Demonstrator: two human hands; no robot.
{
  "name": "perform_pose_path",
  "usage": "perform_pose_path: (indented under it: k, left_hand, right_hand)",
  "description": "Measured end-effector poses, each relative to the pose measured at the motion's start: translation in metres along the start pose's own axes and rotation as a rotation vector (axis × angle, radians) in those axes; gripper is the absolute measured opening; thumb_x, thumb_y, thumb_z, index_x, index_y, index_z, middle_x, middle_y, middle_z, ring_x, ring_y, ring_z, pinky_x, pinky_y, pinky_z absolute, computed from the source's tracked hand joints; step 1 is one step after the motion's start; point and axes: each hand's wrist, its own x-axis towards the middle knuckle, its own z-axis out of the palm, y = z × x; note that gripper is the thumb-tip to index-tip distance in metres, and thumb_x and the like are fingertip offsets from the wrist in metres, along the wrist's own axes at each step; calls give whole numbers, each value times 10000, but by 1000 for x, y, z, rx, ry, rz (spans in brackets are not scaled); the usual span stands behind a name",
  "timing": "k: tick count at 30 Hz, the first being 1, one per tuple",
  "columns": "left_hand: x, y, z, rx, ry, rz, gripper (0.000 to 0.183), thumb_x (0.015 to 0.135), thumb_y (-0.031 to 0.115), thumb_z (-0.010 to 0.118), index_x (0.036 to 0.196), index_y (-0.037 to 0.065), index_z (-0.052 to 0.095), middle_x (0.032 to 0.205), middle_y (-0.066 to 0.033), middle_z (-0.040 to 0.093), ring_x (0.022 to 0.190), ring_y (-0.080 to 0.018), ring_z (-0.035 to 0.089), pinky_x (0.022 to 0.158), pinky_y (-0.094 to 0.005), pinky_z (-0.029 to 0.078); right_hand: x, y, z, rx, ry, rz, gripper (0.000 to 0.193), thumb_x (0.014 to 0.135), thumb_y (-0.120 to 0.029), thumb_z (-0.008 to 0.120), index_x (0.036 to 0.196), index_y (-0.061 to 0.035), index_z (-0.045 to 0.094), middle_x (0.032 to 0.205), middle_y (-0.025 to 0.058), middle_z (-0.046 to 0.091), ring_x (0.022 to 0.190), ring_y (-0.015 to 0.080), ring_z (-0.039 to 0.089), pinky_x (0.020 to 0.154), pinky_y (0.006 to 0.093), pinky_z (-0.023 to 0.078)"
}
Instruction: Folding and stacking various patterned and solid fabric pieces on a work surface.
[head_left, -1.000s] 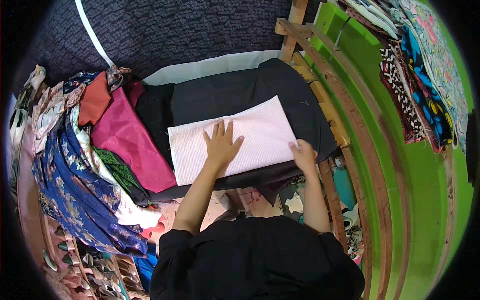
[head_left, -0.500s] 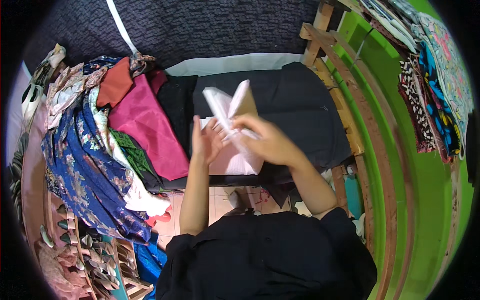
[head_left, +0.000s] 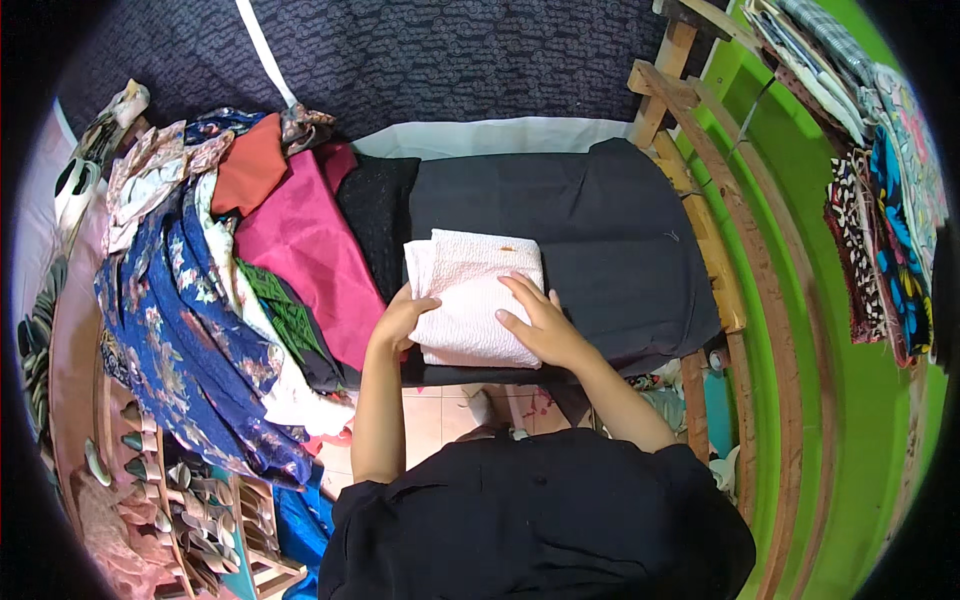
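A pale pinkish-white textured cloth [head_left: 470, 295], folded into a thick rectangle, lies on the black-covered surface [head_left: 600, 215] in front of me. It has a small brownish mark near its far right edge. My left hand [head_left: 397, 318] grips the cloth's left edge, thumb on top; its other fingers are mostly hidden beside or beneath the folds. On the right part of the cloth rests my right hand [head_left: 545, 325], open, with fingers spread over the top layer.
Left of the cloth lies a heap of fabrics: a magenta piece [head_left: 310, 250], an orange-red piece [head_left: 250, 165] and a navy floral one [head_left: 170, 310]. Shoes [head_left: 205, 520] stand on a rack at lower left. Wooden slats [head_left: 765, 260] and hanging fabrics [head_left: 895, 230] line the right side.
The cloth, held up with its flaps raised half a second ago, now lies flat as a folded rectangle. My left hand has closed on its edge; my right hand has spread out over it.
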Motion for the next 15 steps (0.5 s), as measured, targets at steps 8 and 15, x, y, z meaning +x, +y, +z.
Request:
perform_pose_path:
  k: [8, 15]
  left_hand:
    - [26, 42, 132, 236, -731, 297, 508, 858, 386, 484, 1257, 73, 454, 1262, -123, 455, 1198, -253, 403, 1006, -373, 303]
    - [150, 16, 140, 1260, -493, 455, 868, 621, 427, 733, 1278, -29, 396, 1309, -229, 395, 1214, -338, 384, 994, -390, 318]
  right_hand:
    - [-21, 51, -10, 1866, 472, -329, 571, 894, -412, 393, 1317, -33, 329, 1268, 136, 436, 1163, 262, 425, 998, 410, 336]
    - [-51, 76, -22, 1881, 687, -94, 691, 852, -573, 325, 1345, -89, 330, 1363, 128, 364, 1229, 339, 364, 1019, 485, 291]
